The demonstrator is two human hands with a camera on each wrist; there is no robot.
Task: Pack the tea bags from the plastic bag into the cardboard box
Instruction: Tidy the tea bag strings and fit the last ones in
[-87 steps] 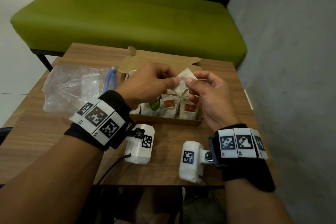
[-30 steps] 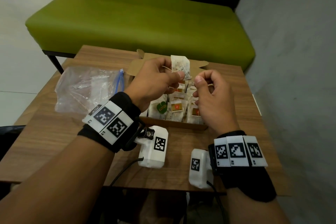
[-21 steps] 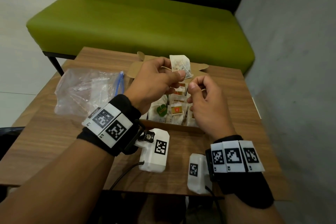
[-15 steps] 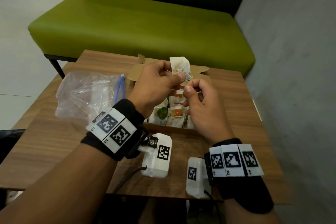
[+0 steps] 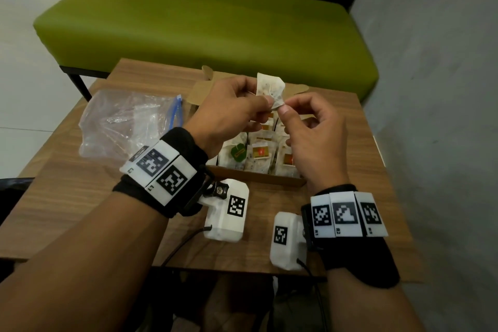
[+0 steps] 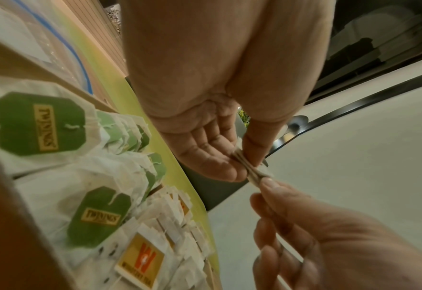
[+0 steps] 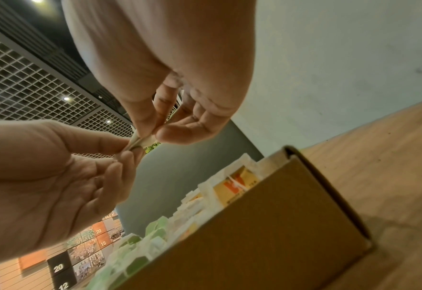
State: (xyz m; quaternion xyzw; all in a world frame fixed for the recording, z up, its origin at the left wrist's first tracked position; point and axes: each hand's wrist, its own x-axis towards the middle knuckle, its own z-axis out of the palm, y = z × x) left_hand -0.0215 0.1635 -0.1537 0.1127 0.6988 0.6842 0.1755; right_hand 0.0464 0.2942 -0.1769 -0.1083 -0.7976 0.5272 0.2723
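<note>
**Two hands pinch one tea bag above the packed box**

The left hand (image 6: 212,125) pinches a tea bag (image 6: 248,168) edge-on between thumb and fingers. The right hand (image 6: 329,235) reaches in from the lower right, its fingertips (image 6: 270,183) pinching the bag's near end. To the left, rows of bags with green tags (image 6: 40,123) and an orange-and-yellow tag (image 6: 140,261) stand in the box (image 6: 43,72). A plastic bag (image 6: 19,37) with a blue strip lies beyond.

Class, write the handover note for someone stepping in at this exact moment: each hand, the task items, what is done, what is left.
Left hand: pinches the tea bag, held above the cardboard box.
Right hand: pinches the same bag's lower corner.
Plastic bag: on the table, left of the box, looks emptied.
Done: rows of tagged bags stand in the box.
Left: put this bag into the box.
</note>
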